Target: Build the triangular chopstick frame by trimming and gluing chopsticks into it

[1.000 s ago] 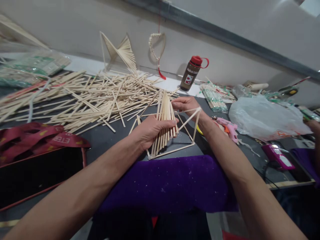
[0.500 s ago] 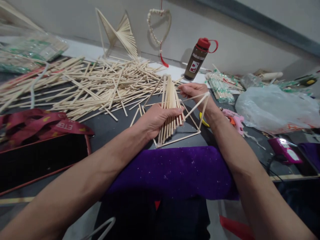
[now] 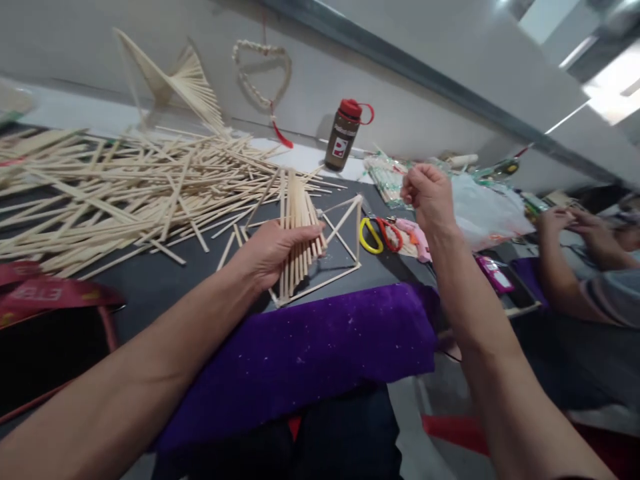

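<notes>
My left hand (image 3: 273,253) is wrapped around a fan of thin wooden sticks (image 3: 298,197), its thumb lying across the front. The fan belongs to an open stick frame (image 3: 325,285) with several joined corners that rests on the dark table. My right hand (image 3: 427,192) is raised to the right of the frame, apart from it, with the fingers curled closed. What they hold, if anything, is hidden. Below that hand lie a yellow handle loop (image 3: 371,249), a red handle loop (image 3: 399,239) and a pink glue gun (image 3: 421,245).
Loose sticks (image 3: 150,180) are heaped at the back left. Behind stand a red-capped bottle (image 3: 342,139) and a twisted stick model (image 3: 193,83). A purple cloth (image 3: 310,353) lies along the near edge. At right are a plastic bag (image 3: 487,210) and another person's hands (image 3: 557,220).
My right hand has pulled away from the stick frame, upward and to the right. The view has turned right, bringing another person's arms into sight. My left hand keeps its hold.
</notes>
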Available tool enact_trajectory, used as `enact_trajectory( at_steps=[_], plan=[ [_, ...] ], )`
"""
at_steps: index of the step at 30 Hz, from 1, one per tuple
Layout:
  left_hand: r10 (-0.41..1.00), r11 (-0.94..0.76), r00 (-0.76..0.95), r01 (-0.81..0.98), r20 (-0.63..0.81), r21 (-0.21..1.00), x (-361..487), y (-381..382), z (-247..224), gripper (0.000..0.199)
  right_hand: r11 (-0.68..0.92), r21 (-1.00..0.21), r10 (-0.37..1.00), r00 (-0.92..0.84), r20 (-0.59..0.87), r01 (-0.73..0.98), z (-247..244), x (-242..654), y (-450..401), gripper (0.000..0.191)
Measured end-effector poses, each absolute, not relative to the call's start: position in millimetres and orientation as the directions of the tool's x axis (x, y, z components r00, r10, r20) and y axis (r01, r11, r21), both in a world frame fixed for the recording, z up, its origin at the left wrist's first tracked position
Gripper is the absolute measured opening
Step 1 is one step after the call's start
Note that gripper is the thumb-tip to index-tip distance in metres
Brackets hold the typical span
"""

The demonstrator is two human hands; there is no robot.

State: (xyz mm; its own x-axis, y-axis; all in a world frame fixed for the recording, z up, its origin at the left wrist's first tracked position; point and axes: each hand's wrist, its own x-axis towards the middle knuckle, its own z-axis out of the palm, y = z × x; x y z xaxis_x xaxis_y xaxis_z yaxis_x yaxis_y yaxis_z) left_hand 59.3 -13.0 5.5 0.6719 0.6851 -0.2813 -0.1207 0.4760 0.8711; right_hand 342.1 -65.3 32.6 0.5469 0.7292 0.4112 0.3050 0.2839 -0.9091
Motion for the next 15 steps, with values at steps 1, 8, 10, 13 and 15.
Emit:
enact_trajectory(
  at_steps=[1, 8, 10, 13, 15],
  plan=[
    [0.681, 0.476, 0.676, -0.115, -0.283, 0.872, 59, -12, 5, 0.029, 0.244, -0.914, 0.701, 0.592, 0.397, 0.325, 34, 354, -80, 0.022],
    [0.702, 0.483, 0.643, -0.112, -0.307, 0.869, 61, -11, 6, 0.024, -0.546, -0.583, 0.623, 0.757, 0.197, 0.602, -1, 400, -163, 0.04],
    [0.705, 0.485, 0.635, -0.108, -0.315, 0.868, 61, -11, 8, 0.023, -0.6, -0.54, 0.623, 0.768, 0.149, 0.591, -14, 400, -173, 0.035],
    [0.709, 0.486, 0.625, -0.099, -0.326, 0.868, 61, -12, 10, 0.024, -0.659, -0.496, 0.631, 0.774, 0.044, 0.566, -25, 401, -174, 0.029],
    [0.713, 0.48, 0.621, -0.094, -0.325, 0.872, 62, -12, 12, 0.027, -0.682, -0.485, 0.623, 0.782, 0.006, 0.547, -27, 404, -171, 0.024]
  ],
)
